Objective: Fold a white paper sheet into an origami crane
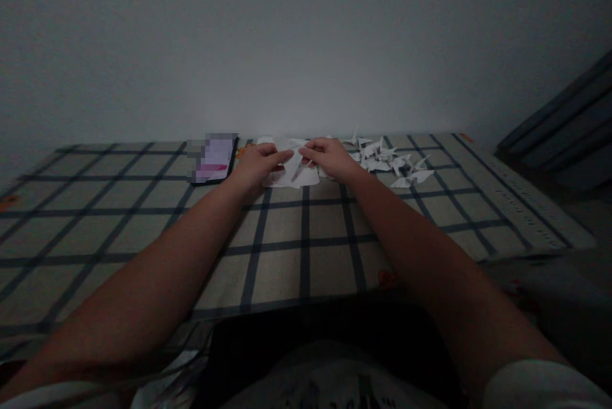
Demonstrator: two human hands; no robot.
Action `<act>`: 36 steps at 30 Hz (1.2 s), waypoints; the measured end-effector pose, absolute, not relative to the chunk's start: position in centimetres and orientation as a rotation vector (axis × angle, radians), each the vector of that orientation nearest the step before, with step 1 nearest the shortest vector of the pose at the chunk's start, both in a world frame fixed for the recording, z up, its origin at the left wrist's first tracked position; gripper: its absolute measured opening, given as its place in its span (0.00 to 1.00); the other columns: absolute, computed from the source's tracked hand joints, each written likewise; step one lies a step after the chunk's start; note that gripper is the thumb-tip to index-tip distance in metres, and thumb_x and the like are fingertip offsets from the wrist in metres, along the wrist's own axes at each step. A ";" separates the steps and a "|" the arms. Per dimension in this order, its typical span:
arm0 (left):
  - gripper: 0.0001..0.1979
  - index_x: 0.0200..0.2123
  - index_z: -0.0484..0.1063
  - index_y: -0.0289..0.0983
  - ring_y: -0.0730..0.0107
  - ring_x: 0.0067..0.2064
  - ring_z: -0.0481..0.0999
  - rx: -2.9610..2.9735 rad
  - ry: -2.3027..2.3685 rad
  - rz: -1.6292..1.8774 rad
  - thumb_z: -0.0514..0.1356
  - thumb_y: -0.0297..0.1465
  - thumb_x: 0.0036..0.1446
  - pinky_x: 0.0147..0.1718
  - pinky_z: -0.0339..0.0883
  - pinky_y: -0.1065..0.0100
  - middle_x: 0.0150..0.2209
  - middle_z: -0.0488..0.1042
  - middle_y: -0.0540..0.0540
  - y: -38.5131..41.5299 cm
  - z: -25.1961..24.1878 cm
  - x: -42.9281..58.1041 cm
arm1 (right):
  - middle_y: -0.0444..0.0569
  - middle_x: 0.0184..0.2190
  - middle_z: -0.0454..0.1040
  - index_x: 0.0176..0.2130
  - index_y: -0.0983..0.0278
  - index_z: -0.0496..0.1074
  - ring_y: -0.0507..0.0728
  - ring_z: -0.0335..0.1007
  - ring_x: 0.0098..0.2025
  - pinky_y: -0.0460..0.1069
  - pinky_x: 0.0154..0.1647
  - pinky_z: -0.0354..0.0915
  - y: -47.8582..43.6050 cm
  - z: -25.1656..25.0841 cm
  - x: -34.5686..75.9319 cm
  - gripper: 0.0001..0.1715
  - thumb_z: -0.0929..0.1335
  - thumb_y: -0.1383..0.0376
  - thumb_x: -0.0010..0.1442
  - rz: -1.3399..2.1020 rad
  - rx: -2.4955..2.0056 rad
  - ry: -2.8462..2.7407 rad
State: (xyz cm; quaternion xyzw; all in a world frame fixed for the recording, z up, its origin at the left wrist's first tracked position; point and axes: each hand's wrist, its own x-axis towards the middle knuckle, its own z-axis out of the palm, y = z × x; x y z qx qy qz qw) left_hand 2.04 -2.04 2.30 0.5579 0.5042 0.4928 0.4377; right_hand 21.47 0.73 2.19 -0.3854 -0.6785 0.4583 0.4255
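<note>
Between my hands is a piece of white paper [297, 170] with fold lines, close to the far side of the table. My left hand [261, 164] pinches its left part between thumb and fingers. On the other side, my right hand [327, 155] grips the upper right part, thumb on top. Several folded white paper cranes [377, 157] lie in a loose pile just right of my right hand. More white paper [264, 139] shows behind my left hand, partly hidden.
A tablet or phone with a lit, blurred screen [216, 157] lies left of my left hand. The checked tablecloth [282, 269] covers the table, which meets a plain wall [306, 46]. Dark draped fabric [568, 122] hangs at the right.
</note>
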 end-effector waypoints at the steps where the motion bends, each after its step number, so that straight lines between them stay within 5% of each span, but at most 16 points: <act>1: 0.18 0.25 0.73 0.36 0.71 0.25 0.71 1.380 1.253 1.210 0.74 0.42 0.41 0.24 0.62 0.69 0.23 0.72 0.49 -2.1 2.3 2.1 | 0.45 0.28 0.77 0.32 0.65 0.75 0.49 0.71 0.29 0.45 0.33 0.67 0.8 2.2 21.5 0.09 0.73 0.64 0.63 1.132 -0.961 -1.701; 4: 0.20 0.20 0.68 0.37 0.74 0.22 0.67 1.440 1.266 1.202 0.74 0.42 0.41 0.22 0.57 0.70 0.20 0.68 0.51 -2.3 2.4 2.0 | 0.44 0.28 0.77 0.31 0.65 0.74 0.50 0.71 0.30 0.45 0.35 0.69 0.8 2.1 21.5 0.10 0.73 0.64 0.63 1.128 -0.948 -1.710; 12: 0.20 0.22 0.73 0.36 0.75 0.22 0.63 1.656 1.297 1.147 0.72 0.45 0.45 0.21 0.52 0.69 0.20 0.69 0.49 -1.8 2.2 1.2 | 0.44 0.28 0.77 0.34 0.65 0.75 0.49 0.71 0.29 0.44 0.34 0.68 0.8 1.7 21.5 0.09 0.73 0.62 0.63 1.185 -0.889 -1.750; 21: 0.19 0.30 0.80 0.33 0.70 0.27 0.69 1.710 1.233 1.184 0.70 0.45 0.47 0.27 0.58 0.68 0.27 0.77 0.45 -2.3 2.5 1.7 | 0.44 0.26 0.76 0.32 0.66 0.74 0.49 0.71 0.28 0.45 0.34 0.69 -0.1 2.6 21.2 0.08 0.73 0.64 0.63 1.210 -0.919 -1.737; 28: 0.18 0.26 0.77 0.36 0.72 0.27 0.66 1.635 1.250 1.331 0.70 0.46 0.49 0.26 0.56 0.70 0.24 0.72 0.50 -2.3 2.2 1.9 | 0.45 0.26 0.77 0.30 0.65 0.73 0.50 0.72 0.29 0.44 0.35 0.70 0.5 2.5 21.2 0.12 0.74 0.63 0.62 1.205 -0.936 -1.619; 36: 0.26 0.30 0.78 0.37 0.68 0.30 0.71 1.457 1.146 1.346 0.70 0.55 0.47 0.30 0.65 0.69 0.29 0.76 0.47 -1.3 1.5 1.7 | 0.46 0.28 0.79 0.30 0.65 0.76 0.49 0.73 0.30 0.43 0.35 0.70 0.6 2.5 21.0 0.12 0.70 0.68 0.66 1.254 -0.900 -1.589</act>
